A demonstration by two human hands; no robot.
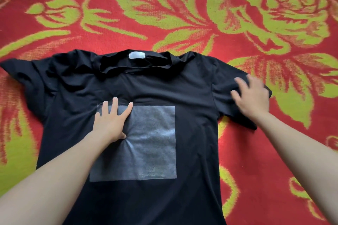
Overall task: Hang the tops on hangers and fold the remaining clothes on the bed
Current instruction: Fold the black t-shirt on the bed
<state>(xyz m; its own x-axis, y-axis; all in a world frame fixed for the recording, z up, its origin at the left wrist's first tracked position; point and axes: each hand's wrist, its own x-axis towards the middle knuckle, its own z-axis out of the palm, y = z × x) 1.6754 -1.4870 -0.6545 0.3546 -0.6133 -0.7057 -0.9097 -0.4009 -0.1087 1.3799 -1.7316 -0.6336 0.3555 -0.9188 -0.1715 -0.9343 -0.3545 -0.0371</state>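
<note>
A black T-shirt (192,97) lies spread face up on the bed, collar away from me, with a grey square print (150,148) on its chest and a white label inside the neck. My left hand (110,121) presses flat on the upper left corner of the print, fingers straight and spread. My right hand (251,97) lies on the shirt's right sleeve with fingers spread; it is blurred by motion. The left sleeve is wrinkled and bunched. The shirt's hem runs out of the bottom of the view.
The bed is covered by a red blanket (164,14) with large yellow-green flower and leaf patterns, filling the view all around the shirt. No hanger or other clothes are in view.
</note>
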